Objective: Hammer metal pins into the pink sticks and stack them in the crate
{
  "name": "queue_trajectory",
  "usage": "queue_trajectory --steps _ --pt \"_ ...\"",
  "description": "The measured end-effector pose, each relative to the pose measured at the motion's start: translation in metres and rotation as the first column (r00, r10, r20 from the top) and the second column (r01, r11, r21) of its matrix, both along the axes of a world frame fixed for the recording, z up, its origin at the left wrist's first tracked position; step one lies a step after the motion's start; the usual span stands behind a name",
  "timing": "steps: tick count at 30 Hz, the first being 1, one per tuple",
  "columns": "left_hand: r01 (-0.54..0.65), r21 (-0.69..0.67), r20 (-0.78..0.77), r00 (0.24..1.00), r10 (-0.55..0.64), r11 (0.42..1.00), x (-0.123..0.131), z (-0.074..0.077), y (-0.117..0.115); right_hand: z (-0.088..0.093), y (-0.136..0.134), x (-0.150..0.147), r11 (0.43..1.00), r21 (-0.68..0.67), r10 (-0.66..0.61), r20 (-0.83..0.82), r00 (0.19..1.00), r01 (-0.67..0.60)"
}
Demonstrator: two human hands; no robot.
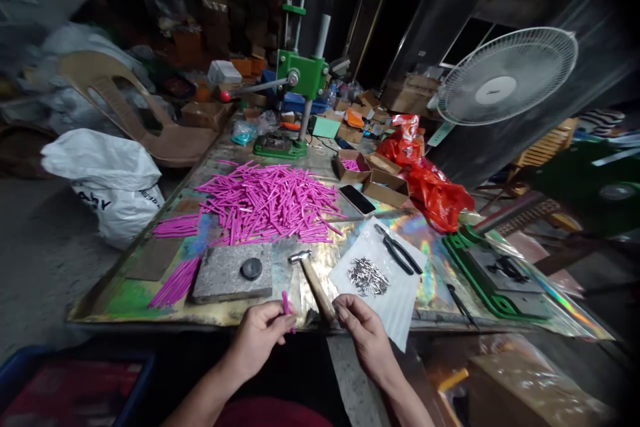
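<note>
Near the table's front edge my left hand point(263, 333) is closed around a short pink stick point(287, 303), pinched between thumb and fingers. To its right, my right hand point(361, 327) has thumb and fingertips pressed together; whatever they may hold is too small to make out. Those fingertips are beside the handle end of a hammer point(316, 280) lying on the table. A pile of small metal pins point(369, 277) rests on a white sheet point(400, 310), along with black-handled pliers point(397, 250). Behind the hammer spreads a big heap of pink sticks point(270, 200).
A stone block point(215, 273) bearing a round black piece point(251, 269) lies at left. Behind stand a green lever press point(303, 73), small cardboard boxes point(386, 188), a phone point(357, 200) and a red plastic bag point(435, 197). Another green press base point(500, 307) sits right, below a fan point(505, 80).
</note>
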State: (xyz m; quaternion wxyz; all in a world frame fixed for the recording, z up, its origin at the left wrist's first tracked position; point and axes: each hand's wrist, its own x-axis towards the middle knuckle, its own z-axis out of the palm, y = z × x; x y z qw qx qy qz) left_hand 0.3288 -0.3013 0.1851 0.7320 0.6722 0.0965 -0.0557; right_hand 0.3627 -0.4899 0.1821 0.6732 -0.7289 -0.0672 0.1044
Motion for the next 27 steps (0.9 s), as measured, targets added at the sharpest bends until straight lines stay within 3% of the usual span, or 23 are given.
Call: queue_trajectory --steps 5,12,16,27 --pt "-0.147 -0.224 -0.045 0.989 0.141 0.963 0.003 0.011 -0.006 0.004 0.028 -0.013 0.978 0.206 0.05 -0.054 0.997 -0.038" --pt "-0.298 -0.507 -0.168 0.955 0.246 0.809 -0.002 0.013 -0.008 0.002 0.051 -0.022 0.954 0.293 0.092 -0.067 0.993 -0.069" --pt "-0.317 -0.552 -0.179 0.948 0.263 0.771 -0.004 0.013 -0.006 0.006 0.056 -0.024 0.951 0.302 0.097 -0.087 0.992 -0.066" --pt "-0.287 -0.549 -0.163 0.958 0.236 0.785 -0.007 0.011 -0.008 0.005 0.056 -0.028 0.95 0.308 0.086 -0.12 0.989 -0.045"
